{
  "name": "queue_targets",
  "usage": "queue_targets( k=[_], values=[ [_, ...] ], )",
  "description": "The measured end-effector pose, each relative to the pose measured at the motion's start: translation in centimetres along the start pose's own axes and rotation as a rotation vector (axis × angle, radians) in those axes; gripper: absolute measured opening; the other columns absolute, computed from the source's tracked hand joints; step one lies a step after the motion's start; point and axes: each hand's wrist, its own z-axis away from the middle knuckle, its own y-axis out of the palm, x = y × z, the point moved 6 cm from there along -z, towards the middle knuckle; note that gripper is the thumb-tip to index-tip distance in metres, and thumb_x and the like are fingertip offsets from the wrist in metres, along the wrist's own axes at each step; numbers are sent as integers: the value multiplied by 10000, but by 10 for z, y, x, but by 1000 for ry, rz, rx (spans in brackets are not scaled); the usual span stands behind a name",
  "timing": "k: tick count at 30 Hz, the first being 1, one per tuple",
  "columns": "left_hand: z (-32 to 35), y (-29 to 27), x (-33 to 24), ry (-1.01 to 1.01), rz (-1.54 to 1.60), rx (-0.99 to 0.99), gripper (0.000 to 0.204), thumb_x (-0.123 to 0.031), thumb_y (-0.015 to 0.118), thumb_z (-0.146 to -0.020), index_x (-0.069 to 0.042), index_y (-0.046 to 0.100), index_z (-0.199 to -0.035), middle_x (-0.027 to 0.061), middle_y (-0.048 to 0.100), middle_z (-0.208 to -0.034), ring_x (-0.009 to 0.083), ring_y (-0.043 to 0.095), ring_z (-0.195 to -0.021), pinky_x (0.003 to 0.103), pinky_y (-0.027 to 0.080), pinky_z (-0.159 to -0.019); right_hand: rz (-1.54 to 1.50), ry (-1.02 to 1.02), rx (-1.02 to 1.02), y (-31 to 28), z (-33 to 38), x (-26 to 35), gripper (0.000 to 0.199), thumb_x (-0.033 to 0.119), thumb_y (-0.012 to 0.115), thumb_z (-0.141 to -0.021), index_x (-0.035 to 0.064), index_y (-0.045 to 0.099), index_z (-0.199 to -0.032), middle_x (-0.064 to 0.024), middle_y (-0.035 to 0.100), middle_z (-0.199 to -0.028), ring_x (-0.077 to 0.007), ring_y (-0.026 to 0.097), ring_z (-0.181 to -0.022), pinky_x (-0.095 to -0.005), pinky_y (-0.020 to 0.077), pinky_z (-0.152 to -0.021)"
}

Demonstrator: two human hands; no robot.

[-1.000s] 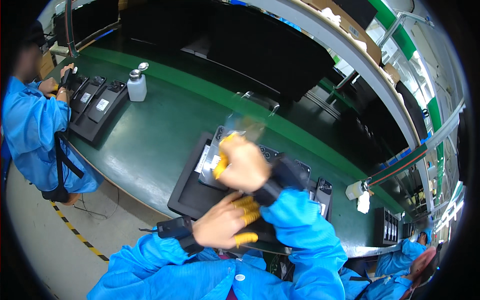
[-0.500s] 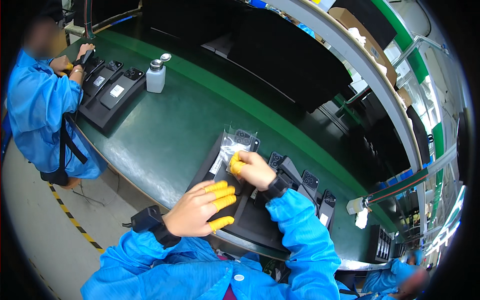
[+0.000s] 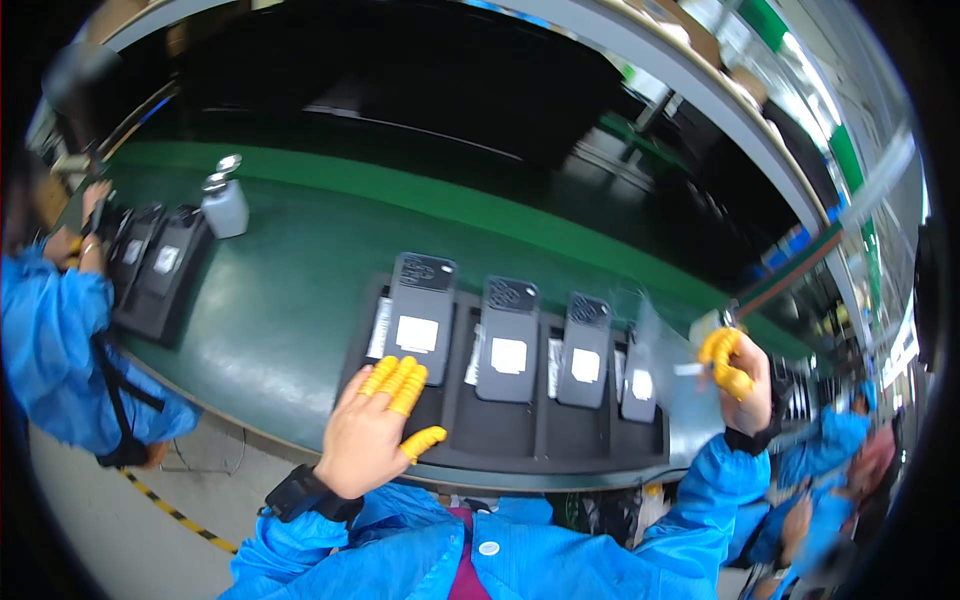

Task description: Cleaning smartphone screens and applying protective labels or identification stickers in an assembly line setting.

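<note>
A black tray (image 3: 500,432) lies on the green table in front of me with several dark grey phones (image 3: 508,340) standing in its slots, each with a white label on its back. My left hand (image 3: 378,430), with yellow finger cots, rests flat on the tray's near left part, fingers together. My right hand (image 3: 735,378), also in yellow cots, is raised off the tray's right end and pinches a clear plastic film (image 3: 668,372) that hangs beside the rightmost phone.
A white pump bottle (image 3: 224,204) stands at the table's far left. A co-worker in a blue coat (image 3: 60,340) handles another black tray of phones (image 3: 160,272) there. A dark shelf runs along the back; another blue-coated person is at the right (image 3: 850,450).
My view has swung so the whole tray shows. My right hand has lifted away to the right with the clear film; my left hand has settled onto the tray.
</note>
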Motion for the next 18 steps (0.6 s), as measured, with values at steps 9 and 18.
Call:
queue_targets(
  k=[9, 18],
  values=[
    [-11, 4, -7, -74, -119, 137, 692, -412, 638, -815, 1, 453, -1339, 197, 308, -1476, 419, 273, -1351, 467, 239, -1087, 193, 99, -1291, -179, 318, -16, 129, 35, 503, -858, 16, 568, -968, 2, 557, -828, -39, 486, -603, -155, 377, -524],
    [3, 11, 3, -120, -274, 212, 595, -381, 538, -908, -15, 425, -1363, 179, 280, -1492, 381, 261, -1363, 452, 205, -1105, 986, 992, -982, -180, 312, -216, 358, 236, 670, -688, 8, 653, -963, -224, 661, -953, -397, 630, -913, -438, 500, -787]
  ],
)
